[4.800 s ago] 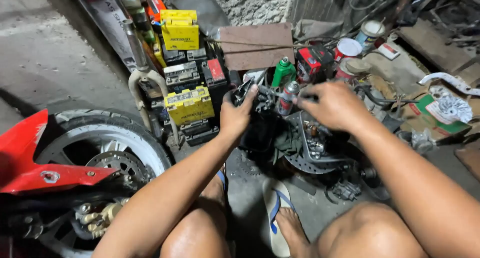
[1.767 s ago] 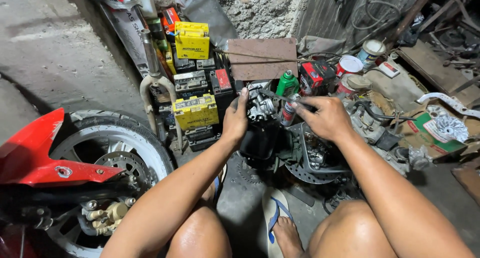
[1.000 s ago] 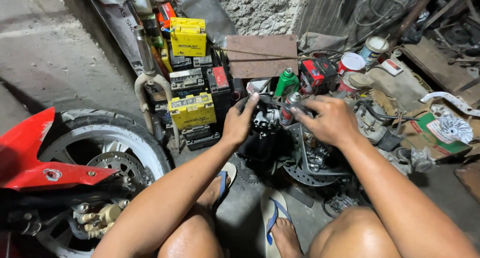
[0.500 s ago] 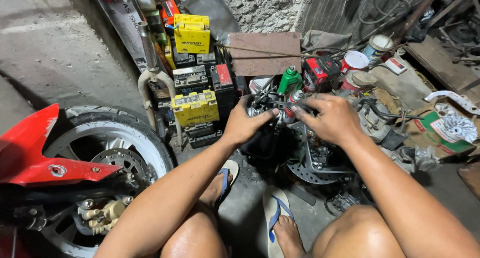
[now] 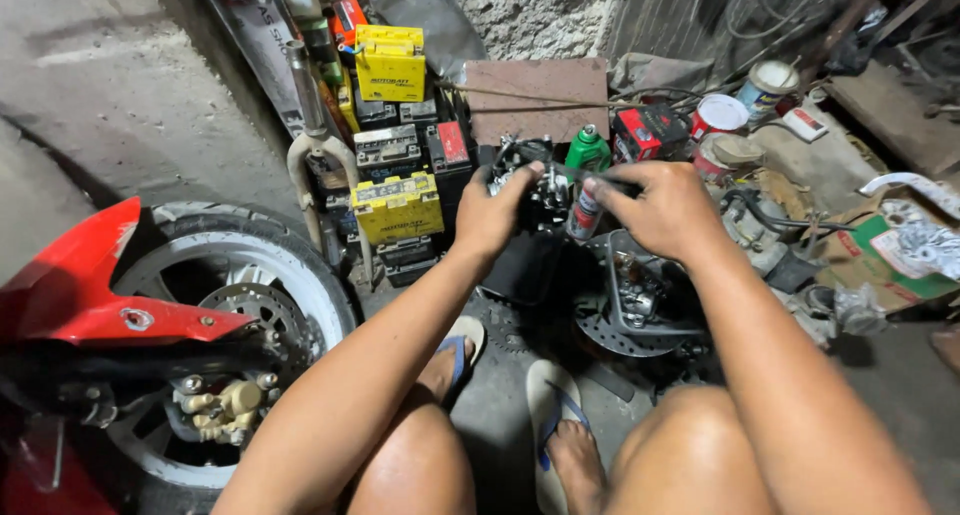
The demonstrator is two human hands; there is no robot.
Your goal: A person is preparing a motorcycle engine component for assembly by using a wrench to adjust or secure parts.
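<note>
My left hand (image 5: 500, 210) grips the left side of a small dark metal engine part (image 5: 540, 190) held up in front of me. My right hand (image 5: 660, 207) is closed on a thin dark tool (image 5: 590, 178) whose tip points left into that part. A small spray can (image 5: 583, 213) stands just below my right hand's fingers. Below the part sit a black tray (image 5: 625, 285) with small parts and a brake disc (image 5: 610, 337) on the floor. My bare knees and feet in sandals (image 5: 550, 415) show at the bottom.
A motorcycle front wheel (image 5: 225, 305) with a red fender (image 5: 90, 295) stands at the left. Yellow and black batteries (image 5: 395, 205) are stacked against the wall behind. A green bottle (image 5: 587, 150), cans (image 5: 720, 115), a cardboard box (image 5: 870, 260) and loose parts crowd the right side.
Both hands have stayed on the metal part with only small shifts. The view has drifted slightly; the right hand's tool still works at the part's top.
</note>
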